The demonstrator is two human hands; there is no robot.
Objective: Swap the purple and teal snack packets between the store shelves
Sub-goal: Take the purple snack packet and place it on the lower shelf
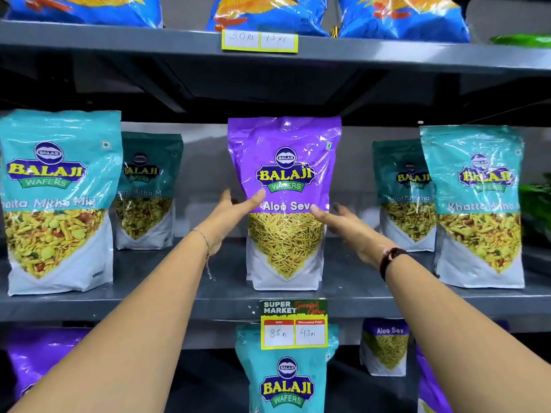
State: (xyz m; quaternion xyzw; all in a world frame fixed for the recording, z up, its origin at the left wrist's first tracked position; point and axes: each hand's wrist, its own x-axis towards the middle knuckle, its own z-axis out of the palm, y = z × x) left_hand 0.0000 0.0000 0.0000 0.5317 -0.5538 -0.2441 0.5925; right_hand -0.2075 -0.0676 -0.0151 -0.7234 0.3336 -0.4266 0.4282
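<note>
A purple Aloo Sev packet (284,162) stands upright on the middle shelf (179,302), between teal packets. My left hand (238,208) cups its left side, with the thumb pressed on the front. My right hand (337,225) cups its right side, thumb tip on the front and fingers spread past the edge. A teal Khatta Mitha packet (286,380) stands on the lower shelf right below, partly behind a price tag. More purple packets sit on that lower shelf at left (38,362) and right (384,347).
Teal packets stand on the middle shelf at left (59,201) and right (477,204), each with another behind it. Blue chip bags (268,13) fill the top shelf. A yellow price tag (293,324) hangs from the middle shelf's front edge. Green packets (536,210) show at far right.
</note>
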